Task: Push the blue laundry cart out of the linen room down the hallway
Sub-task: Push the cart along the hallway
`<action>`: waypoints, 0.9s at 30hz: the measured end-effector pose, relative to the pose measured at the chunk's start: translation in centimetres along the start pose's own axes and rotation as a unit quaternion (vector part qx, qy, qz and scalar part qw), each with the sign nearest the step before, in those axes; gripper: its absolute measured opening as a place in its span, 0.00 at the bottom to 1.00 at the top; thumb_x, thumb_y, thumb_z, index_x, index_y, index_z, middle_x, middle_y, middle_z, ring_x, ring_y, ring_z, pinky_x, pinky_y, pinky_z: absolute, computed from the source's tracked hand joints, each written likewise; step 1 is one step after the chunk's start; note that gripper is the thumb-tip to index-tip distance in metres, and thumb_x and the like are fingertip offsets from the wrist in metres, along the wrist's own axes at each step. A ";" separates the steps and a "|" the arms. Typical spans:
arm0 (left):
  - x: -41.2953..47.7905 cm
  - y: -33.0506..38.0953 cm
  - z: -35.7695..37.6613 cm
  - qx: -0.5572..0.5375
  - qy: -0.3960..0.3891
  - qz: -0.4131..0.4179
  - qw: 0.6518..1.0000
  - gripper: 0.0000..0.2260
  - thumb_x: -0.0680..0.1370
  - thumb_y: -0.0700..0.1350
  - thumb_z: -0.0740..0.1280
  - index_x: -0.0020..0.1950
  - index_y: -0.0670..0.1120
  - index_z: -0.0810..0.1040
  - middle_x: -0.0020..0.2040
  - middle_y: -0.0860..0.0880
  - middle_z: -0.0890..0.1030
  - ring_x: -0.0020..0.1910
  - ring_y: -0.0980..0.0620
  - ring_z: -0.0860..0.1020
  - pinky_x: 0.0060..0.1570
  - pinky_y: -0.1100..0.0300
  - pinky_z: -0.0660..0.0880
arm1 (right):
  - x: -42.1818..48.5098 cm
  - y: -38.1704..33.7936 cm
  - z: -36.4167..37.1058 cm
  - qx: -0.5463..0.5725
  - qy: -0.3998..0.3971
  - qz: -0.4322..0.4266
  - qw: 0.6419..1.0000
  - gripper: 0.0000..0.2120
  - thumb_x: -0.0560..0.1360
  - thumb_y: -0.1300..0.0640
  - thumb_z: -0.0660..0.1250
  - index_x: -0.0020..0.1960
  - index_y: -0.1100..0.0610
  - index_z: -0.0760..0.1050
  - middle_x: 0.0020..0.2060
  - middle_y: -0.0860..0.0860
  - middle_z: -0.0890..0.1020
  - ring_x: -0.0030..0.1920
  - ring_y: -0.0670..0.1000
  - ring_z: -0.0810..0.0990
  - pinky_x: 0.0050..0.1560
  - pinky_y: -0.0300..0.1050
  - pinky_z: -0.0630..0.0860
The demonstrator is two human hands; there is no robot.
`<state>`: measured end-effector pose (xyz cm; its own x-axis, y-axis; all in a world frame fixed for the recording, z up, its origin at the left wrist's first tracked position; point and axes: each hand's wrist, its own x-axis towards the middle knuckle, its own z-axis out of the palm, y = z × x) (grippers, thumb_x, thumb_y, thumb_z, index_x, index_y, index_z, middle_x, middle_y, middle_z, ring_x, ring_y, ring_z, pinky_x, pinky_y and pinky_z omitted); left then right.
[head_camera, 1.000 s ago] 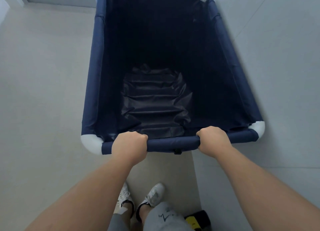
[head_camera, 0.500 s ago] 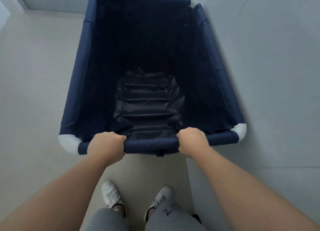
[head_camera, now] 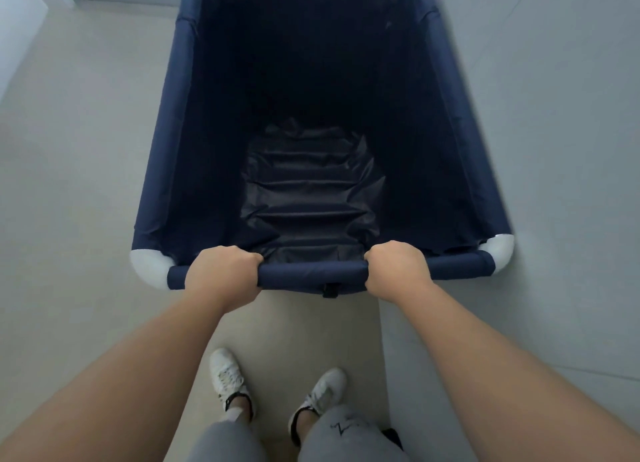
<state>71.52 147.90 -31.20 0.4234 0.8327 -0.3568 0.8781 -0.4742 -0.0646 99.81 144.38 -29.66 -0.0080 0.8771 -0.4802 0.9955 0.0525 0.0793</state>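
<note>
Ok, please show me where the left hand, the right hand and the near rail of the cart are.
left hand (head_camera: 223,274), head view, back of the fist
right hand (head_camera: 398,271), head view, back of the fist
near rail (head_camera: 311,277), head view, fabric-covered middle

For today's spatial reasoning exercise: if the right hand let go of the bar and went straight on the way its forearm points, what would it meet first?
Probably the cart's crumpled dark lining, just beyond the near bar that the right hand grips; depth is uncertain.
</note>
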 end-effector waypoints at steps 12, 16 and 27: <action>0.0 0.4 -0.3 -0.060 -0.011 -0.022 0.998 0.14 0.73 0.55 0.66 0.59 0.61 0.77 0.58 0.59 0.77 0.54 0.54 0.76 0.43 0.55 0.74 | 0.5 0.9 0.1 0.086 -0.027 -0.051 0.995 0.19 0.66 0.38 0.67 0.56 0.42 0.75 0.43 0.42 0.80 0.44 0.49 0.78 0.41 0.46 0.76; 0.0 0.4 -0.2 -0.061 -0.001 -0.031 0.998 0.18 0.74 0.55 0.66 0.64 0.61 0.75 0.62 0.58 0.75 0.57 0.53 0.75 0.45 0.54 0.74 | 0.7 0.5 0.0 0.068 -0.023 -0.051 0.996 0.19 0.67 0.36 0.65 0.56 0.41 0.76 0.41 0.42 0.80 0.43 0.49 0.78 0.41 0.46 0.76; 1.1 -1.0 -0.1 -0.060 0.030 -0.021 0.997 0.29 0.72 0.57 0.68 0.73 0.59 0.68 0.66 0.56 0.74 0.59 0.51 0.74 0.47 0.56 0.71 | 1.8 -0.6 -1.3 0.045 -0.042 -0.025 0.998 0.13 0.68 0.37 0.66 0.46 0.45 0.76 0.35 0.44 0.78 0.37 0.49 0.78 0.36 0.45 0.75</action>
<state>71.12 149.35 -31.48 0.3950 0.8688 -0.2986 0.9143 -0.4035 0.0355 99.12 146.54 -29.46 -0.0545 0.8312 -0.5532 0.9985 0.0497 -0.0236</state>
